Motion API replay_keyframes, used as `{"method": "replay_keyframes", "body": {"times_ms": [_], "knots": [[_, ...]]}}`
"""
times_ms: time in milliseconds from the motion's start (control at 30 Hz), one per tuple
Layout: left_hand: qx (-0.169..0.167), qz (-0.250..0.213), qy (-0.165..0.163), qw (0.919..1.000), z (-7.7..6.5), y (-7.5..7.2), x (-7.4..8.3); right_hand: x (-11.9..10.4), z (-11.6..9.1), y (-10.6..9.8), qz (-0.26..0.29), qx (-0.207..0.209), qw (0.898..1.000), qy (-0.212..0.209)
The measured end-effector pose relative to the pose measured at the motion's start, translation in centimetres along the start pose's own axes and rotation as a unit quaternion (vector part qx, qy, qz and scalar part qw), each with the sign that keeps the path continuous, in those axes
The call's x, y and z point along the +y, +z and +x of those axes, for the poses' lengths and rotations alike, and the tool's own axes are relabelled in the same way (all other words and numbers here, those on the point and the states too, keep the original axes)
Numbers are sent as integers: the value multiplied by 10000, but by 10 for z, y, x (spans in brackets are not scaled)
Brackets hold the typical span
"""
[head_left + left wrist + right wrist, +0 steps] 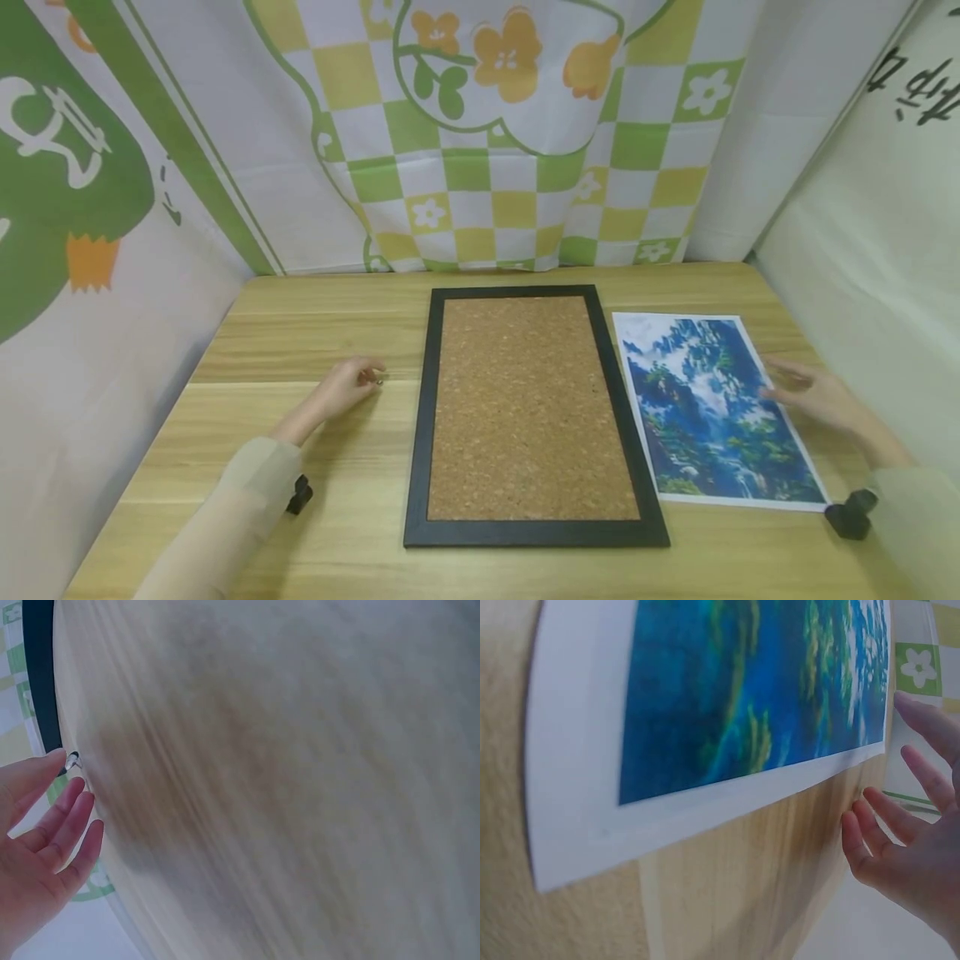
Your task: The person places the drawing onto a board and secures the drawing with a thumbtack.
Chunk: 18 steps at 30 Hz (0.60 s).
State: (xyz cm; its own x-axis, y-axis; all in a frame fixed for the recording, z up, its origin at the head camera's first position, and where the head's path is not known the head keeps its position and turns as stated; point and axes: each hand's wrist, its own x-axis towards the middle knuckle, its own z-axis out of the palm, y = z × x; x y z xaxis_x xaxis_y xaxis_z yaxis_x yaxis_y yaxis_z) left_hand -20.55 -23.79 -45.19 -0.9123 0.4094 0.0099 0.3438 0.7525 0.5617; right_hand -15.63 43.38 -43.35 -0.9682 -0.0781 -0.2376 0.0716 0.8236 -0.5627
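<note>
My left hand (347, 388) is over the table, left of a black-framed cork board (525, 408). Between its thumb and index finger it pinches a small shiny push pin (73, 760); the other fingers are loosely bent. To the right of the board lies a white-bordered landscape print (712, 408) in blue and green, its left edge close to the frame. My right hand (821, 406) is at the print's right edge, its fingers spread and relaxed, gripping nothing. Whether its fingertips touch the paper I cannot tell.
Everything lies on a wood-grain table (315, 533). A green and yellow checked cloth (480, 192) hangs along the back edge, with pale cloth walls at the left and right. Each wrist carries a small black camera (851, 514).
</note>
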Motion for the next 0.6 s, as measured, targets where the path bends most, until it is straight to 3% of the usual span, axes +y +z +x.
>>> {"method": "replay_keyframes", "body": {"times_ms": [167, 400, 600], "knots": [[-93, -22, -76, 9999, 2, 2, -2, 9, 6, 5, -246, -53, 9994, 229], [-104, 88, -46, 9999, 5, 2, -4, 15, 10, 12, -212, 167, 9994, -220], [-20, 150, -44, 9999, 6, 4, -5, 9, 10, 15, -195, 200, 9992, -287]]}}
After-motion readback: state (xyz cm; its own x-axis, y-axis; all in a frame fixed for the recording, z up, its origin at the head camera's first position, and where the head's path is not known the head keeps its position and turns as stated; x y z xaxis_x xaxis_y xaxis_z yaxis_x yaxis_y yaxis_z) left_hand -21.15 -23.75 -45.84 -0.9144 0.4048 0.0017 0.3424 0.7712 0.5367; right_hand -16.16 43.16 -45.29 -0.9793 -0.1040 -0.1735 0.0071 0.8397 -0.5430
